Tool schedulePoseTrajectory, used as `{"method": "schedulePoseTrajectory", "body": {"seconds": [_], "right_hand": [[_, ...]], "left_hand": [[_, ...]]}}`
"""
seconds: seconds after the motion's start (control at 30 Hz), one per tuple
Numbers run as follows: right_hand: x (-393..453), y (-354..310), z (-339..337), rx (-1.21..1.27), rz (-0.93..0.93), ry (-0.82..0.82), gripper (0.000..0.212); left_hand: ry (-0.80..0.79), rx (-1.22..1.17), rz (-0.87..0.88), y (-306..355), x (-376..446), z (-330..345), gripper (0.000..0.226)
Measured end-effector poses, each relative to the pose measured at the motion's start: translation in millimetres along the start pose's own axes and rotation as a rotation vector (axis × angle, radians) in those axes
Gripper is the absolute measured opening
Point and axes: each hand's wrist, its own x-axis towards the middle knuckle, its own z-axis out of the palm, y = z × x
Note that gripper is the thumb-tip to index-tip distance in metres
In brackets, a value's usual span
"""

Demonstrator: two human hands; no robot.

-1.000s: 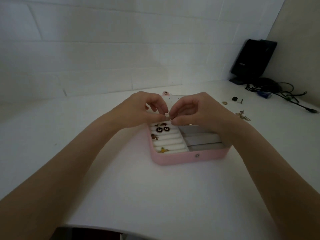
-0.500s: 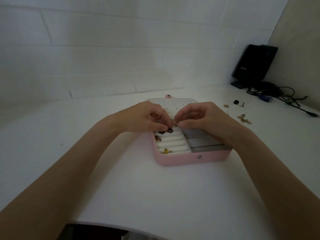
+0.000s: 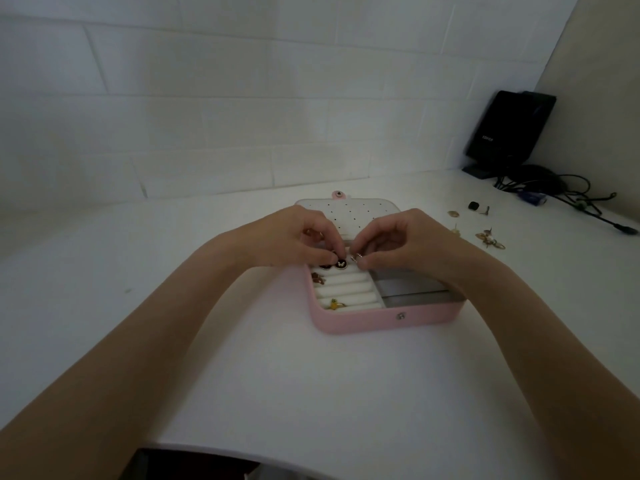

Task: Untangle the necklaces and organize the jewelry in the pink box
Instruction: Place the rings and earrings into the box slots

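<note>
Pink box sits open on the white table, lid laid back flat, perforated white panel facing up. Snap stud on the front wall.

Left half of box: white ring rolls. Right half: grey compartments.

On the rolls:
- two black round charms at the far end, one with a white butterfly mark
- a reddish piece at the left edge
- a yellow piece near the front

Left hand is over the far-left part of the box, fingers curled, thumb and forefinger tips together just above the black charms. What they pinch is too small to tell.

Right hand is over the far middle of the box, fingers curled, thumb and forefinger clamped on a small silvery ring. The two hands' fingertips nearly meet over the far end of the rolls.

Loose on the table right of the box: a gold cluster, a small gold piece, a black bead, well apart from the box.

Far right corner: black device leaning at the wall, cables beside it.
</note>
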Motion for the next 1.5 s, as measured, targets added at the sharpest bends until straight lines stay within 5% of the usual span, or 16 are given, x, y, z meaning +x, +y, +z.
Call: {"method": "schedulePoseTrajectory", "body": {"seconds": [0.67, 1.23, 1.5], "right_hand": [[7, -2, 2, -0.291, -0.073, 0.005, 0.009], [19, -32, -10, -0.503, 0.117, -0.178, 0.007], [68, -22, -39, -0.404, 0.138, 0.087, 0.009]], "left_hand": [[0.011, -0.008, -0.024, 2, 2, 3, 0.021], [0.095, -0.118, -0.078, 6, 3, -10, 0.013], [0.153, -0.053, -0.139, -5, 25, -33, 0.012]]}}
